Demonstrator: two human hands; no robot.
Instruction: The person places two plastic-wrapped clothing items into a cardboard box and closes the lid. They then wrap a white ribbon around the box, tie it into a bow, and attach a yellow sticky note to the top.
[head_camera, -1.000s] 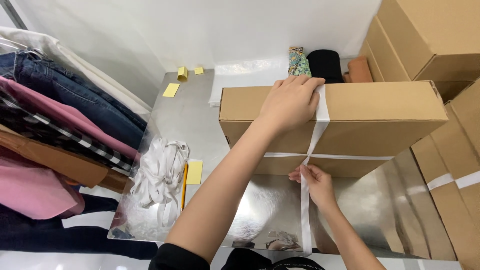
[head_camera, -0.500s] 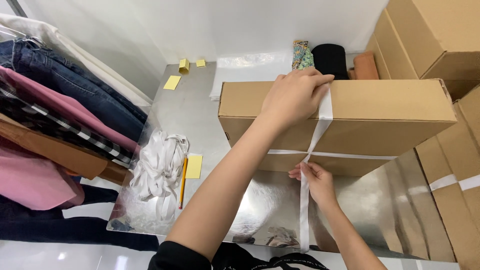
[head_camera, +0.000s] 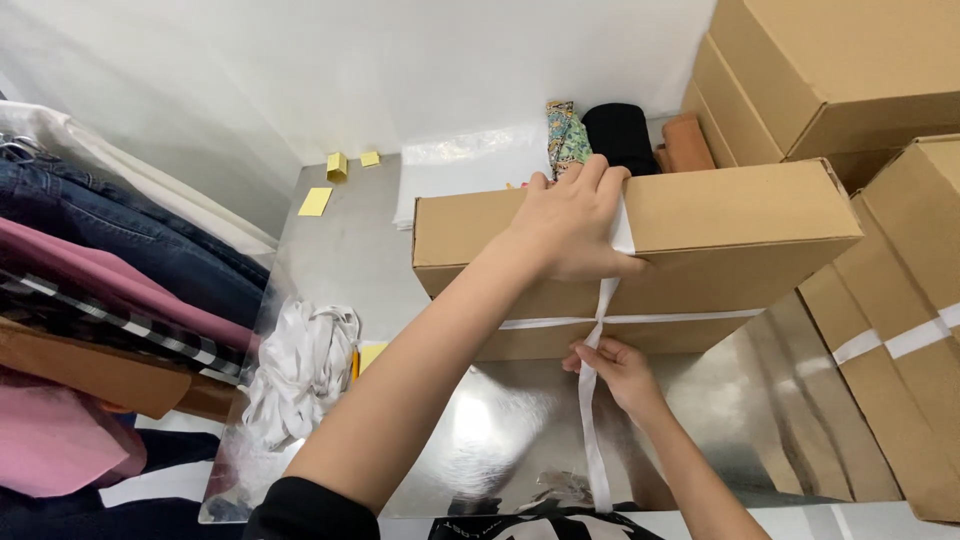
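Here, two hands, one box, one ribbon.

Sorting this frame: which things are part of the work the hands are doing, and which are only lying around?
In hand:
- cardboard box, left hand pressing on top
- white ribbon crossed over the box, right hand pinching it at the crossing

Lying about:
- yellow sticky notes
- bundle of white ribbon
- hanging clothes
- stacked boxes
- folded fabrics

My left hand and right hand are bare, both forearms uncovered, with a black short sleeve showing at my left upper arm.
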